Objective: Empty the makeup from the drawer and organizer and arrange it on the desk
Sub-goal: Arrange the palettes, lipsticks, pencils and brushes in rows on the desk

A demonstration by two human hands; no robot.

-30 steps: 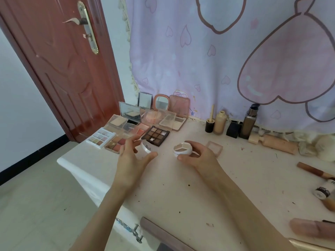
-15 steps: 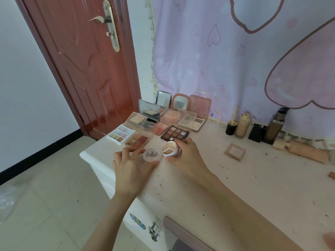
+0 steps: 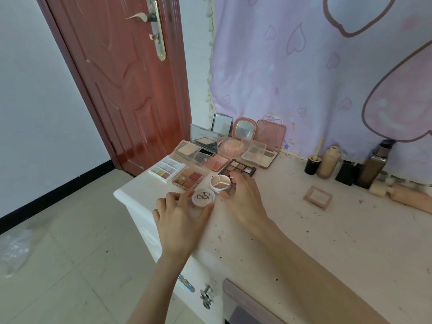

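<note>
At the desk's near-left corner, the left hand gripped a round white lettered lid, just near-left of the open three-part cream pot held in the right hand's curled fingers

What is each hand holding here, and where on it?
Left hand grips the round lid by its rim; right hand grips the three-part pot by its side wall.
</note>
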